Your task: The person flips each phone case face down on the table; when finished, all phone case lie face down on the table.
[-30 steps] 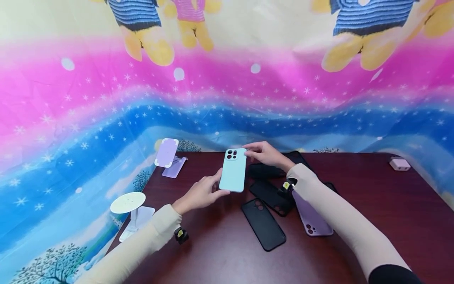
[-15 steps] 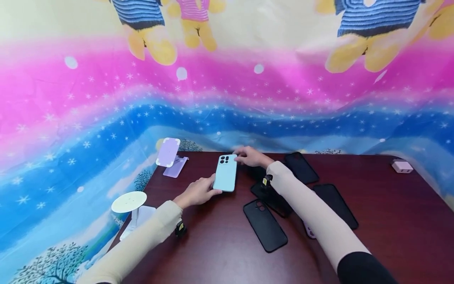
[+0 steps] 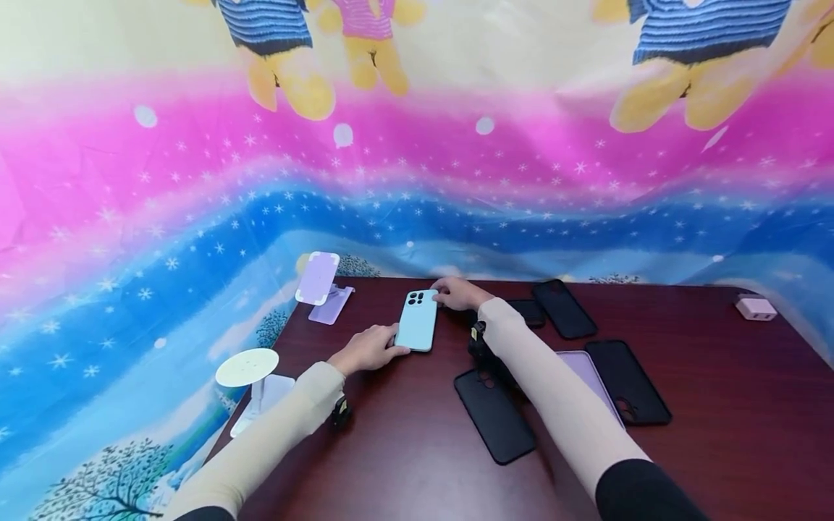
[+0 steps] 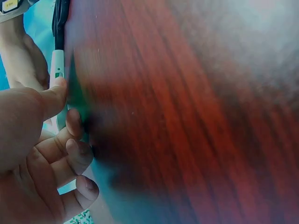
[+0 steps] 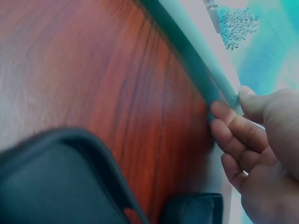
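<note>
A mint-coloured phone case [image 3: 417,325] with camera cutouts at its upper left lies back-up, close over the table, in the head view. My left hand [image 3: 369,349] pinches its lower left side, and in the left wrist view the thumb presses on the case's thin edge [image 4: 57,63]. At the top right corner my right hand [image 3: 459,294] pinches the case between thumb and fingers. The right wrist view shows that case [image 5: 205,51] edge-on near the tabletop. Part of a black phone case [image 5: 51,182] fills the lower left there.
Black phone cases [image 3: 495,416] lie right of the hands, more of them [image 3: 563,309] farther back. A purple case [image 3: 589,373] is partly under the right forearm. On the left stand a purple phone stand [image 3: 317,278] and a white round-topped stand [image 3: 247,367]. A charger plug [image 3: 756,307] sits far right.
Both hands have carried the mint phone case left and down towards the table, keeping hold of it. The right forearm has swung left, uncovering black cases on the right.
</note>
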Motion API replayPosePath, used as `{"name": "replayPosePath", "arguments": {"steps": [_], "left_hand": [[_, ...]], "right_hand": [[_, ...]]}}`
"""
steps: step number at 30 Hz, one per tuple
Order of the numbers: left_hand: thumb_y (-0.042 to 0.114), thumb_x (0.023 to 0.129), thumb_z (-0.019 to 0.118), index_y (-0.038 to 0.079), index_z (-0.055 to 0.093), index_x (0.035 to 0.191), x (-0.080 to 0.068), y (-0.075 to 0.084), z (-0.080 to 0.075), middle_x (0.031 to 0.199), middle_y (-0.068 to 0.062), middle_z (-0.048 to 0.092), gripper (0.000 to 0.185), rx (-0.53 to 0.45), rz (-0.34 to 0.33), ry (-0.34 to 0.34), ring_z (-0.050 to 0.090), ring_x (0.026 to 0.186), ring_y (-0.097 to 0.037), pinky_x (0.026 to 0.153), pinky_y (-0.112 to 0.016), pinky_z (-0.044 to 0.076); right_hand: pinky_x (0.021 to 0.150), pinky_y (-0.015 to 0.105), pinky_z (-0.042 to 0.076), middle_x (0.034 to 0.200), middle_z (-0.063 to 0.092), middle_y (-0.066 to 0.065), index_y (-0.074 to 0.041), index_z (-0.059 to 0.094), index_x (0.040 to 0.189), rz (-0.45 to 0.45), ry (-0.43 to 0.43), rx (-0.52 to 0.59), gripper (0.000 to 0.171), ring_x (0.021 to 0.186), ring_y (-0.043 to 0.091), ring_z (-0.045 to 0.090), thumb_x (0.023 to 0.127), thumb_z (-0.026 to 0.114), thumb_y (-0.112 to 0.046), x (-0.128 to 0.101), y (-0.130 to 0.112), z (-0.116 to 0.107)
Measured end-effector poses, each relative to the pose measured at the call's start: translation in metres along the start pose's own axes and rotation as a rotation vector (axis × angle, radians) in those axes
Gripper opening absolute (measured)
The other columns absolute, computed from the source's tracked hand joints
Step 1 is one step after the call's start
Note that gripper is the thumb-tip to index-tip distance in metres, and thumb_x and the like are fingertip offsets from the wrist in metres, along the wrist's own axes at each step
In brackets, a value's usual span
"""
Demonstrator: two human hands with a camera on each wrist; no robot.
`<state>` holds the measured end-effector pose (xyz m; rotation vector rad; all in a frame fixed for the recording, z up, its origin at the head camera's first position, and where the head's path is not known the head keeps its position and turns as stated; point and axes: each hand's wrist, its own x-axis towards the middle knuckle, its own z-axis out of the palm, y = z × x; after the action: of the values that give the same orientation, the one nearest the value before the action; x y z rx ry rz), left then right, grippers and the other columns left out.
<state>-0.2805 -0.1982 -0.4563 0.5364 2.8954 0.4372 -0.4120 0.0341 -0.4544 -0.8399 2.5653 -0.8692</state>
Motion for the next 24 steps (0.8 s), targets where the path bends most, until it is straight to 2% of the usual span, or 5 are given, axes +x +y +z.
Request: {"name": "replayPosePath", "arguments": {"steps": [3,9,13,16,24], "left_hand": [[0.045,0.091,0.059,0.010,0.055,0.122,0.003,0.000,-0.002,0.070,-0.001,0.053,0.047,0.006,-0.009,-0.012,0.051,0.061,-0.013,0.056,-0.029,0.039],[0.045,0.091,0.060,0.009,0.055,0.121,0.008,0.001,-0.006,0.071,-0.003,0.053,0.047,0.027,-0.047,-0.040,0.051,0.063,-0.014,0.058,-0.030,0.039],[0.042,0.090,0.063,0.007,0.057,0.119,0.009,0.001,-0.008,0.070,-0.004,0.053,0.045,0.006,-0.049,-0.039,0.052,0.062,-0.015,0.059,-0.030,0.040],[0.042,0.090,0.063,0.007,0.058,0.119,0.010,0.000,-0.007,0.068,-0.004,0.054,0.045,-0.002,-0.054,-0.052,0.052,0.060,-0.015,0.057,-0.029,0.040],[0.044,0.088,0.065,0.007,0.058,0.120,0.015,-0.001,-0.004,0.069,-0.004,0.055,0.049,0.011,-0.087,-0.052,0.053,0.059,-0.014,0.058,-0.028,0.041]], "right_hand": [[0.090,0.038,0.046,0.106,0.065,0.007,-0.008,0.047,0.138,0.045,0.007,-0.004,0.039,0.096,0.017,0.061,0.102,0.045,-0.022,0.003,0.000,0.004],[0.098,0.044,0.042,0.126,0.057,0.011,-0.008,0.045,0.141,0.105,0.024,-0.068,0.042,0.111,0.023,0.056,0.102,0.044,-0.022,0.005,-0.008,0.008],[0.110,0.051,0.029,0.133,0.053,0.011,-0.011,0.046,0.140,0.146,0.033,-0.090,0.041,0.121,0.026,0.051,0.101,0.044,-0.024,0.008,-0.012,0.012],[0.115,0.052,0.021,0.138,0.051,0.009,-0.013,0.045,0.142,0.176,0.034,-0.085,0.042,0.129,0.026,0.047,0.102,0.044,-0.025,0.009,-0.011,0.015],[0.113,0.051,0.024,0.137,0.052,0.008,-0.013,0.044,0.142,0.152,0.068,-0.118,0.042,0.127,0.025,0.049,0.102,0.044,-0.026,0.010,-0.008,0.017]]}}
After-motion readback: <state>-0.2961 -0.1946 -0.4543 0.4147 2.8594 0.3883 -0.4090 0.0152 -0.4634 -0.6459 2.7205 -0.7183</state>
